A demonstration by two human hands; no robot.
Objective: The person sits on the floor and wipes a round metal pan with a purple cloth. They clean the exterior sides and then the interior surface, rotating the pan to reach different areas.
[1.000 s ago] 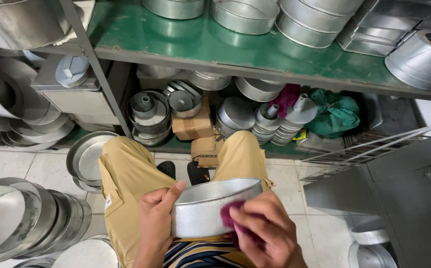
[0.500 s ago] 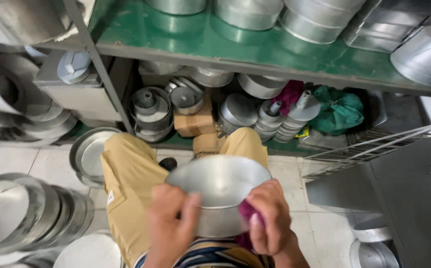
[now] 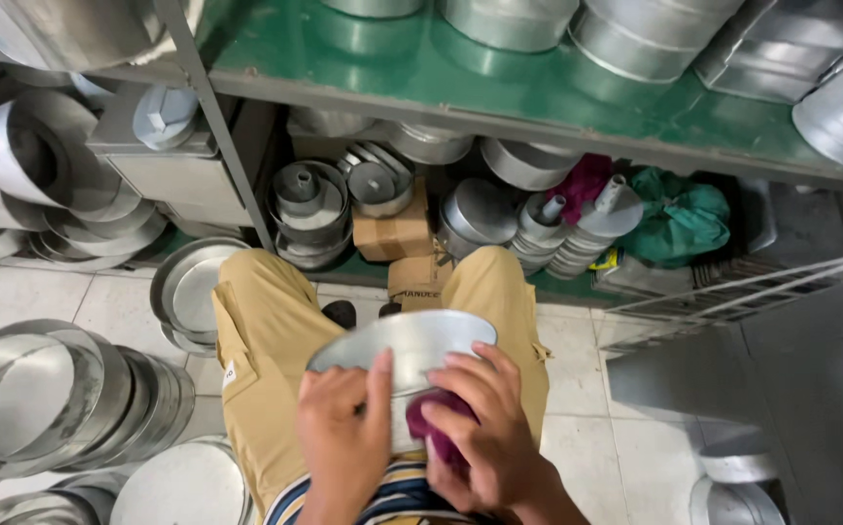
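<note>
A round aluminium pan [image 3: 412,342] rests tilted on my lap, its opening facing away from me. My left hand [image 3: 344,433] grips its near side, thumb up against the wall. My right hand [image 3: 484,423] presses a dark pink cloth [image 3: 433,420] against the pan's outer wall. I sit with my knees in tan trousers [image 3: 266,331] spread towards a shelf.
A green metal shelf [image 3: 421,73] carries round tins above; below it stand stacked pans, tube moulds [image 3: 307,199], cardboard boxes [image 3: 392,233] and a green bag [image 3: 686,222]. A row of round pans [image 3: 62,399] lies on the tiled floor at left. Wire racks [image 3: 732,282] lean at right.
The pan has turned from its open side facing me to its outer wall facing me. My right hand with the cloth moved from the rim onto the outside wall.
</note>
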